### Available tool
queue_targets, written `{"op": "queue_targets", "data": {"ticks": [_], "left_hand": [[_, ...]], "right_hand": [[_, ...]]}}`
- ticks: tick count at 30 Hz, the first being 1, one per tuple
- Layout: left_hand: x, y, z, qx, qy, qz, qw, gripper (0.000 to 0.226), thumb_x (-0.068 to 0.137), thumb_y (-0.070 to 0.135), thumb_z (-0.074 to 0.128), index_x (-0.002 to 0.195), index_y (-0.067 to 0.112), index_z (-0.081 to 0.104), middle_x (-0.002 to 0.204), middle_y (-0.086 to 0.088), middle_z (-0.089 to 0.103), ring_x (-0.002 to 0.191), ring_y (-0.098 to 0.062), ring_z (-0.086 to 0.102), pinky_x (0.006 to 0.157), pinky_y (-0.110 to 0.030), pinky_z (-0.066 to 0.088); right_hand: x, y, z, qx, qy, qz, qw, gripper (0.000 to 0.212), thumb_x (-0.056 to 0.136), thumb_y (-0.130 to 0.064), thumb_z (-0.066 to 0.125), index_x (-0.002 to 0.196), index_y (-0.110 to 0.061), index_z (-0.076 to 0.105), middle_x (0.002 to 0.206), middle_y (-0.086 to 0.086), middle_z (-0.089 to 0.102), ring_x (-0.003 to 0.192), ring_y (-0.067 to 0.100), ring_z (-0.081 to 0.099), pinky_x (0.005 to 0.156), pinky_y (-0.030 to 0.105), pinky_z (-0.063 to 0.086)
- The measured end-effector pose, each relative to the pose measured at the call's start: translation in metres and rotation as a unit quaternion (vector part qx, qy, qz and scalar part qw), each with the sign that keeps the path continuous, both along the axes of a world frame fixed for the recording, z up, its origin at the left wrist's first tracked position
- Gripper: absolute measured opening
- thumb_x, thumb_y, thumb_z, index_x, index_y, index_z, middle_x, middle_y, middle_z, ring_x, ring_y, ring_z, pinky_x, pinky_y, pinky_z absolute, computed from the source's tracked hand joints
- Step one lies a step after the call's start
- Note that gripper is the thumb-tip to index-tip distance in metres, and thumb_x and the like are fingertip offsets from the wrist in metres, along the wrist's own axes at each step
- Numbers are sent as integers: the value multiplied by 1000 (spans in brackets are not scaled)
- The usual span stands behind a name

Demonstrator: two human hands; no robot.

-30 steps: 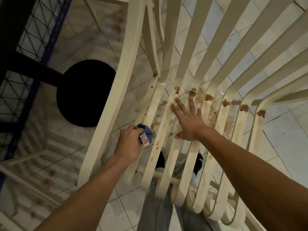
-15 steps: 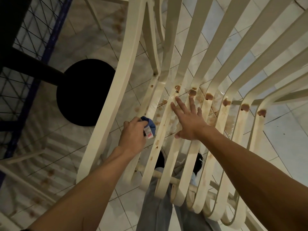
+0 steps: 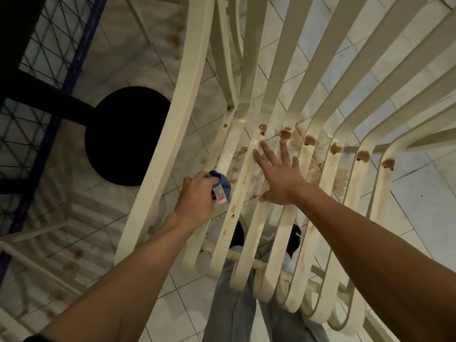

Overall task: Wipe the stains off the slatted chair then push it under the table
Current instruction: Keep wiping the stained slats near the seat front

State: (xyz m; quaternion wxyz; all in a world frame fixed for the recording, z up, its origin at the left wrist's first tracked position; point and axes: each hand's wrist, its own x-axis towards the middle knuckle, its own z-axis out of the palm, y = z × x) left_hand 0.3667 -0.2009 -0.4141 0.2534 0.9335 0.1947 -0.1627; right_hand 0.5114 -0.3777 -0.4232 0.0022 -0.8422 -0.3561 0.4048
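Note:
The cream slatted chair [image 3: 318,77] fills the view from above, its seat slats running toward me. Brown stains [image 3: 286,134] sit in a row where seat meets back, and streaks run down the slats. My left hand [image 3: 197,198] grips a balled blue cloth [image 3: 223,185] with a red-and-white tag against a slat at the left of the seat. My right hand [image 3: 278,176] lies flat with fingers spread on the middle slats, fingertips close to the stain row.
A round black table base [image 3: 123,137] stands on the tiled floor at the left, under a dark mesh tabletop [image 3: 37,77]. Another cream slatted chair [image 3: 37,243] shows at lower left. My legs and shoes [image 3: 293,240] are visible through the slats.
My left hand with the cloth has slid slightly right and up along the left slat. My right hand has stayed flat in the same place.

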Motion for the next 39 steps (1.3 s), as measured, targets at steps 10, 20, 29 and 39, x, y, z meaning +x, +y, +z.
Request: {"op": "queue_targets", "data": {"ticks": [10, 20, 29, 39], "left_hand": [[-21, -3, 11, -26, -2, 37, 999, 27, 78, -4, 69, 104, 4, 70, 102, -12, 63, 90, -29, 61, 80, -40, 53], [-64, -13, 16, -18, 43, 45, 998, 39, 76, -5, 68, 112, 9, 69, 106, -6, 60, 94, -28, 57, 82, -39, 52], [-35, -5, 7, -6, 25, 42, 999, 39, 82, -4, 62, 118, 12, 65, 112, -6, 57, 99, -30, 55, 85, -41, 50], [-110, -30, 27, 1, 80, 67, 995, 35, 79, 0, 68, 112, 12, 66, 116, -5, 56, 99, -28, 52, 88, -39, 49]], "right_hand": [[-1, 0, -1, 6, -3, -3, 1000, 121, 79, -40, 77, 154, -24, -17, 157, -4, -34, 138, 38, -38, 115, 65, -2], [-1, 0, 0, 3, -1, -5, 1000, 121, 79, -39, 77, 154, -24, -17, 157, -4, -34, 138, 38, -38, 115, 65, -2], [-1, 1, 2, 4, 1, -10, 1000, 121, 79, -38, 77, 154, -24, -17, 157, -4, -33, 138, 37, -37, 114, 64, -2], [-9, -3, 1, 27, -5, -14, 1000, 113, 82, -32, 75, 155, -26, -11, 158, -2, -31, 140, 37, -36, 115, 64, -4]]}}
